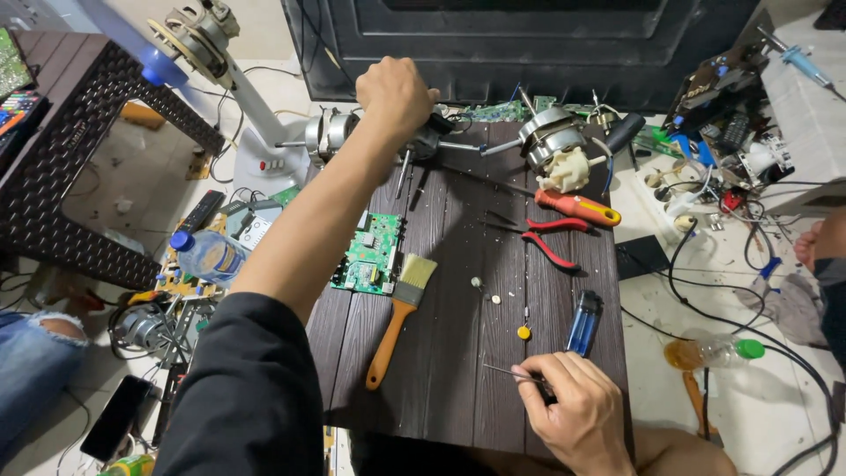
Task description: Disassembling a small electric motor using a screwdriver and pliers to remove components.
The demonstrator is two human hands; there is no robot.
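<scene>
**Two hands working at a cluttered repair surface**

The dark slatted surface (458,353) is filling the frame's centre. At its upper edge, the left hand (394,92) is closing in a fist around a fan motor (423,141). A green circuit board (370,254) and a paintbrush (398,317) are lying centre-left. At lower right, the right hand (577,410) is pinching thin metal tweezers (507,373), with a blue lighter (583,323) lying just above.
</scene>
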